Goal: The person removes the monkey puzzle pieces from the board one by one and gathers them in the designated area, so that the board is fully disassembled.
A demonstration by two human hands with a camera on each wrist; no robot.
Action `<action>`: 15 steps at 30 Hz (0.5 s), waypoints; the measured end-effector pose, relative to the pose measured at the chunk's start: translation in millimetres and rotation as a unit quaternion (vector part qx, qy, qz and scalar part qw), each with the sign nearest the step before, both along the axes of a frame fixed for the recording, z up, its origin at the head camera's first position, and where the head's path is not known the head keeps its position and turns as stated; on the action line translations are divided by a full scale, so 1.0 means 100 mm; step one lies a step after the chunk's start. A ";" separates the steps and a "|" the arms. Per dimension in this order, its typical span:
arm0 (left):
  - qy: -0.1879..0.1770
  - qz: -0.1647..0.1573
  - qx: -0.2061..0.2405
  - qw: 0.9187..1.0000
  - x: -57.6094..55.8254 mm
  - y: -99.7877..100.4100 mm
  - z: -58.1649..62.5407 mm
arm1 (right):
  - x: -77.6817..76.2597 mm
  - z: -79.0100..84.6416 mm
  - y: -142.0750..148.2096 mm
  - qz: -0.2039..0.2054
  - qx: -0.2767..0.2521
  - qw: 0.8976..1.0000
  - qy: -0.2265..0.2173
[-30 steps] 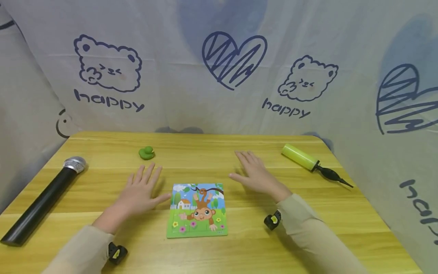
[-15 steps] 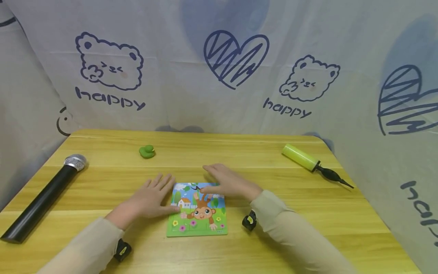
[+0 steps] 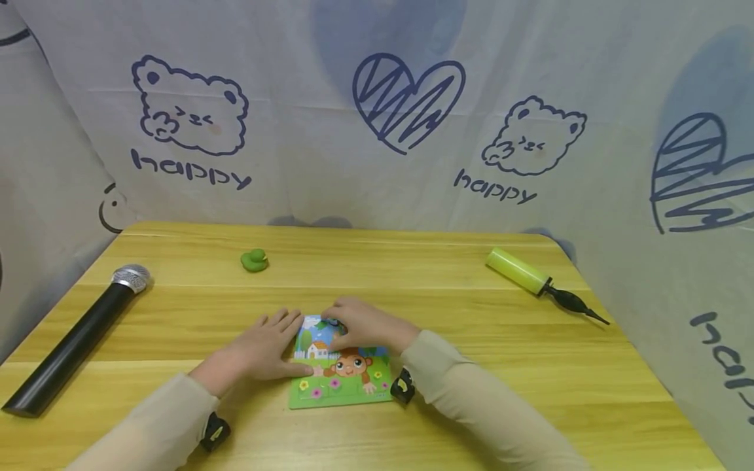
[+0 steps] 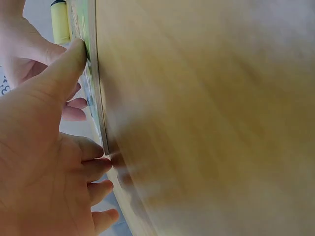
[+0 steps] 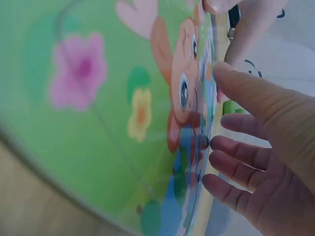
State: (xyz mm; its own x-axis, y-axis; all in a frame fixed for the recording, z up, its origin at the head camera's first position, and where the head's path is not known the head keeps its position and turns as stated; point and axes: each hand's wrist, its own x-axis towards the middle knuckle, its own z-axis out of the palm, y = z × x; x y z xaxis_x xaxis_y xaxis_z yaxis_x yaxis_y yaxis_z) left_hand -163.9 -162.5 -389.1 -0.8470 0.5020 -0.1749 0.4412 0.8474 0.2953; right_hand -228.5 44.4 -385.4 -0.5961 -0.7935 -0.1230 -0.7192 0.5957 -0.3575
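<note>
A square jigsaw puzzle with a hanging monkey, a house and flowers lies flat on the wooden table. My left hand rests along its left side, thumb over the picture and fingers reaching to the upper left corner. In the left wrist view, that thumb lies on the puzzle's face, with the fingers beside its edge. My right hand is bent over the upper part, covering the monkey's legs and the branch. The right wrist view has its fingertips right at the picture surface, with the thumb well apart from them.
A black microphone with a silver head lies at the table's left. Behind the puzzle sits a small green duck. A yellow-green hand pump with a black nozzle lies at the right. A printed curtain hangs behind the table.
Both hands have moved in from either side of the puzzle. The right hand came left and down over its upper part; the left moved right and down onto its left edge.
</note>
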 end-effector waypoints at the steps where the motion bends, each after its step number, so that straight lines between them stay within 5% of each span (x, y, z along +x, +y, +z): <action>1: -0.001 0.000 0.002 1.000 0.00 0.00 0.00 | 0.00 0.00 -0.01 0.001 0.005 1.000 0.003; 15: 0.006 0.001 -0.018 1.000 -0.04 0.00 -0.03 | 0.05 0.00 -0.12 -0.011 0.035 0.999 0.020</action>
State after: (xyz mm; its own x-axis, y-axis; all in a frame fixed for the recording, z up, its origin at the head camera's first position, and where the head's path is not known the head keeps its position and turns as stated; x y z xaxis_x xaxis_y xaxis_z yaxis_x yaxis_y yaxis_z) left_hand -168.3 -162.3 -392.4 -0.8504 0.4938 -0.1814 0.4430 0.8582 0.2595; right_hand -223.7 31.9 -385.1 -0.6182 -0.7708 -0.1536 -0.7191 0.6336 -0.2852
